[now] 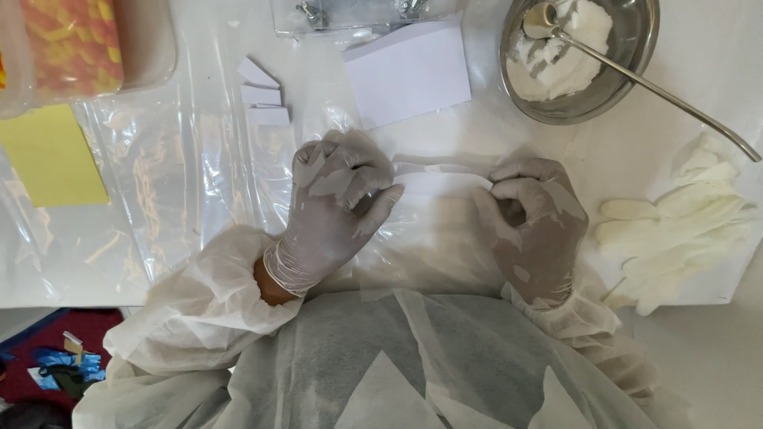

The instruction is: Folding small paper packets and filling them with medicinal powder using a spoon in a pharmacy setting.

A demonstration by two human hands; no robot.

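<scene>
Both my hands wear thin translucent gloves and white coverall sleeves. My left hand (338, 202) and my right hand (534, 218) pinch the two ends of a small folded white paper (442, 176) held flat just above the plastic-covered table (183, 199). The fingers of each hand are curled closed on the paper's edge. A stack of white paper sheets (407, 73) lies just beyond the hands. Three small folded white paper packets (262, 95) sit to the left of that stack.
A steel bowl (620, 91) of white powder with a long metal spoon (652, 86) stands at the far right. Spare pale gloves (683, 218) lie at the right. A yellow sheet (52, 159) and a plastic box of orange items (71, 44) are at the left.
</scene>
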